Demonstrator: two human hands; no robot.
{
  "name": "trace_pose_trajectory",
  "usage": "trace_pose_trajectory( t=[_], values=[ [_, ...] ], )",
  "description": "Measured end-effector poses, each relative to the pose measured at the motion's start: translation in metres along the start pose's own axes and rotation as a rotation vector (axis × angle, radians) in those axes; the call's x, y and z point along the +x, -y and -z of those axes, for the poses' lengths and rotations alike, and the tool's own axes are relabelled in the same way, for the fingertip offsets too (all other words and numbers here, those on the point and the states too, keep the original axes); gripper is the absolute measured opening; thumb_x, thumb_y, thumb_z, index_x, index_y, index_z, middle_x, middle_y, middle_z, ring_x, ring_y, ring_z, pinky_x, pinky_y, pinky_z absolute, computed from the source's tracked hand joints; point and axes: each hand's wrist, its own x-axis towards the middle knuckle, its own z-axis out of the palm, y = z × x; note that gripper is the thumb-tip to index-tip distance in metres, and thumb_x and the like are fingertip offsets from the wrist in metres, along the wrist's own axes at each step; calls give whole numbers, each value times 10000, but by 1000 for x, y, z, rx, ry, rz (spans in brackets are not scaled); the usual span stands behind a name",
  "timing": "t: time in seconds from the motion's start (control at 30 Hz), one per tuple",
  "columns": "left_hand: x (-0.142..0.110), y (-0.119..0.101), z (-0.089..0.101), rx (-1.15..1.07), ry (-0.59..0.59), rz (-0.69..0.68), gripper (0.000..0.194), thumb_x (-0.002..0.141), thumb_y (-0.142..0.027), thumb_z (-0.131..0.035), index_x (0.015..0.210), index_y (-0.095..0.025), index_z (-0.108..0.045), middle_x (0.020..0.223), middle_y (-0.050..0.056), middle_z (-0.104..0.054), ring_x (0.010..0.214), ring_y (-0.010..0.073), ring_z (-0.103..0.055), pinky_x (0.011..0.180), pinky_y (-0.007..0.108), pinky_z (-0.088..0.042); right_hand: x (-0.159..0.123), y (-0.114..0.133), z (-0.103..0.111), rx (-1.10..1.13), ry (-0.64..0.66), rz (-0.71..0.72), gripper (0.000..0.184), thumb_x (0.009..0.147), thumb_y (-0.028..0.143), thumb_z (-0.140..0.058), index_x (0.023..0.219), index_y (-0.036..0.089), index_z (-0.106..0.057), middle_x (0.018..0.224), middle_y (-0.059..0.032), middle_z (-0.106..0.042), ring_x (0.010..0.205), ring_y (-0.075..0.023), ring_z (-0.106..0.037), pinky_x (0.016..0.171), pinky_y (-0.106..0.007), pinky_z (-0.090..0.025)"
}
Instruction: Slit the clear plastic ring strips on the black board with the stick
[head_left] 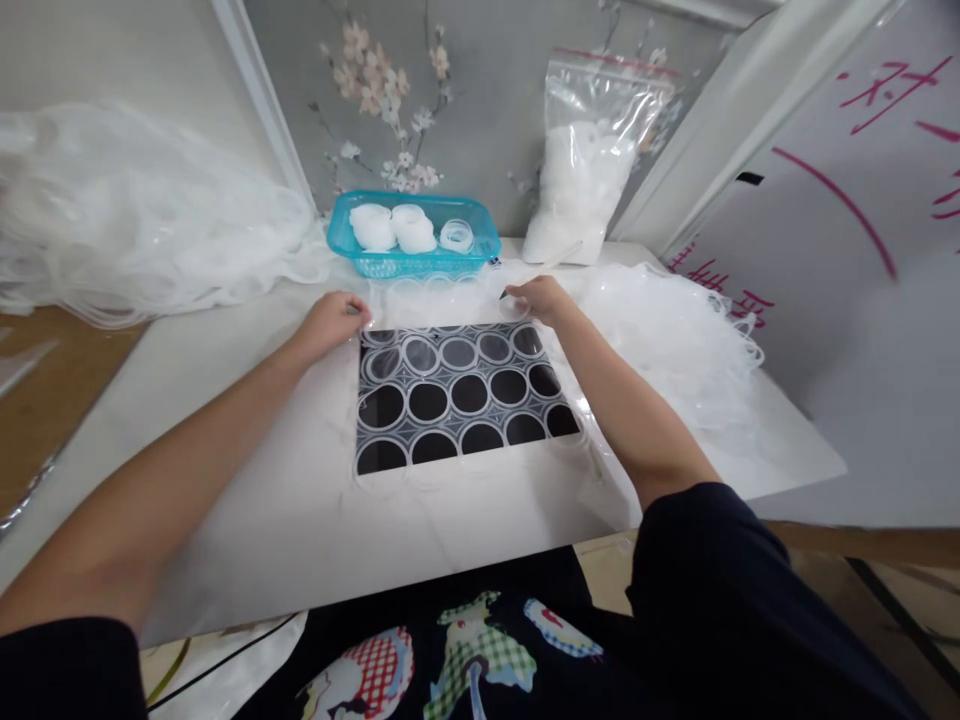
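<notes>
A clear plastic sheet of joined rings (470,393) lies over a black rectangle (480,438) on the white table. At its upper left corner is my left hand (335,321), fingers pinched together on the sheet's edge; a small grey bit shows at the fingertips, too small to name. Past the upper right corner, my right hand (538,297) is closed round a small dark-tipped tool (505,294), mostly hidden by the fingers. Between the hands, more of the clear ring sheet stretches beyond the black area.
Behind the sheet stands a blue plastic basket (420,264) holding white ring stacks (373,228). A zip bag of white pieces (574,180) leans on the wall. Clear ring scraps are heaped at left (142,220) and right (667,345). A whiteboard (847,330) borders the right side.
</notes>
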Motion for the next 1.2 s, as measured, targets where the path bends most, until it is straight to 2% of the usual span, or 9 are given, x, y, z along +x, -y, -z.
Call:
trace_pose_trajectory(
  t=[0.17,0.37,0.6,0.7,0.8,0.9,1.0,1.1,1.2],
  values=[
    [-3,-13,12,-534,-117,146,110,786,-152,-560,757,-181,-458,653,-28,-552,530,114,-517,676,298,-469,-7,4,3,99,27,-186,343,699,45,-737,489,163,-492,400,37,-473,368,-76,-414,371,-193,-308],
    [-1,-30,36,-662,-167,57,122,894,-96,-480,863,-176,-393,743,-33,-598,546,78,-585,743,328,-518,-10,31,14,284,-57,-124,211,776,67,-640,605,149,-548,516,46,-510,412,-43,-416,379,-154,-289],
    [15,-36,48,-662,-195,-32,128,922,-93,-477,876,-169,-384,799,-24,-609,574,59,-592,775,334,-526,-8,56,21,352,-153,-72,173,760,98,-617,625,154,-524,602,37,-539,467,-45,-466,429,-160,-322],
    [19,-28,42,-504,-191,-1,99,905,-131,-507,888,-165,-415,867,21,-626,598,86,-593,767,366,-527,-12,51,17,132,-117,-119,166,731,157,-662,612,151,-546,581,19,-551,533,-102,-530,476,-211,-375],
    [9,-12,32,-278,-258,40,201,816,-153,-624,942,-166,-467,1017,81,-612,803,176,-631,857,426,-506,-26,38,13,-111,-110,-105,174,690,183,-705,586,153,-569,600,-16,-585,705,-205,-614,667,-333,-480],
    [-17,3,22,-39,-342,-112,369,732,-156,-713,1049,-155,-524,1227,132,-525,1140,279,-530,1044,471,-381,-52,26,8,-276,-153,156,86,723,210,-682,672,155,-641,839,-106,-690,992,-313,-621,930,-473,-438],
    [-51,5,8,215,-240,-410,280,810,-214,-658,1072,-147,-589,1215,129,-540,1183,300,-492,1060,477,-364,-90,21,0,-408,-83,449,82,789,243,-635,738,194,-676,983,-113,-709,1216,-348,-523,1066,-550,-327],
    [-78,-4,-9,304,-40,-660,137,900,-247,-561,974,-169,-646,1183,104,-583,1136,269,-523,1006,450,-414,-131,23,-10,-400,64,533,106,825,273,-624,753,222,-685,930,-86,-724,1252,-341,-506,1079,-565,-317],
    [-86,-13,-23,351,109,-796,180,945,-230,-482,933,-173,-652,1152,94,-613,1096,243,-542,968,423,-432,-163,26,-22,-324,219,499,112,833,312,-638,780,229,-691,1005,-78,-727,1220,-317,-547,1069,-535,-358]
  ],
)
